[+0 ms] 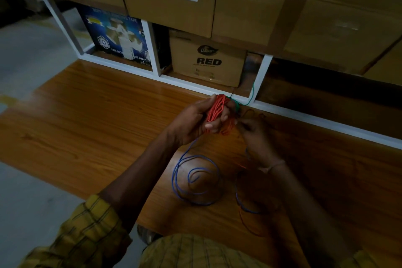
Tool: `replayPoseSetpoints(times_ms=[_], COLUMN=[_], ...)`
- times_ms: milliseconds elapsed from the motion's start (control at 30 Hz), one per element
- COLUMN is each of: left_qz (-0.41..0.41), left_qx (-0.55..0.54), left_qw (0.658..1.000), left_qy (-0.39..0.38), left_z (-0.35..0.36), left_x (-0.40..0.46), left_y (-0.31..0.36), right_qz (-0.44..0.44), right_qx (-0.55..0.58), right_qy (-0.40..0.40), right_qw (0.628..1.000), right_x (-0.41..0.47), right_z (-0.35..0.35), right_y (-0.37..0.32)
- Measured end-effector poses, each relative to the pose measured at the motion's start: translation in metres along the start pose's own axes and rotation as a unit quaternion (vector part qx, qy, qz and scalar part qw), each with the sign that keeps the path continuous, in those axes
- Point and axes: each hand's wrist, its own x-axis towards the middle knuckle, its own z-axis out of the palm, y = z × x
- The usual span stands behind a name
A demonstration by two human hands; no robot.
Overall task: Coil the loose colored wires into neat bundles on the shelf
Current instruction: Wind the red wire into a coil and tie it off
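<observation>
The left hand (196, 118) is curled round an orange wire bundle (215, 109), a skein of many loops wound lengthwise, with the thumb lying along the loops and the fingers wrapped behind them. The bundle is held just above the wooden shelf (97, 115), close to the shelf's white back rail (189, 84). The right hand (253, 131) sits just to the right of the bundle and touches its lower end; the fingers are bent in toward the wire, but the light is too dim to tell whether they pinch a strand or merely rest there.

A green wire (251, 95) runs from the top of the bundle up over the white rail. Nearer the person than the bundle, a blue wire (195, 177) lies in loose, uneven loops on the shelf (one strand rises toward the left hand). To the right of those loops a further orange strand (244, 221) lies on the shelf in shadow.

Behind the rail stand a cardboard box (206, 61) printed "RED" and, to its left, a blue printed box (117, 37). Larger cartons (250, 11) are stacked above them. Yellow checked sleeves (87, 228) cover the forearms.
</observation>
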Motion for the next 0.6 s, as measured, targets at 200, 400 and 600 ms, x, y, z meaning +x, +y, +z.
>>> replayPoseSetpoints(times_ms=[200,400,600], left_qz=[-0.011,-0.012,0.006], left_qx=[-0.034,-0.151,-0.244], left_qw=[0.995,0.983,0.964], left_qy=[0.088,0.104,0.103], left_z=[0.006,0.01,-0.001], left_x=[0.009,0.016,0.021], left_y=[0.0,0.003,0.004], right_qz=[-0.064,-0.104,-0.111], right_qx=[-0.064,-0.068,-0.005], right_qy=[0.067,0.104,0.049], right_qw=[0.994,0.987,0.993], right_x=[-0.019,-0.038,-0.05], right_z=[0.019,0.012,0.002], right_y=[0.003,-0.022,-0.043])
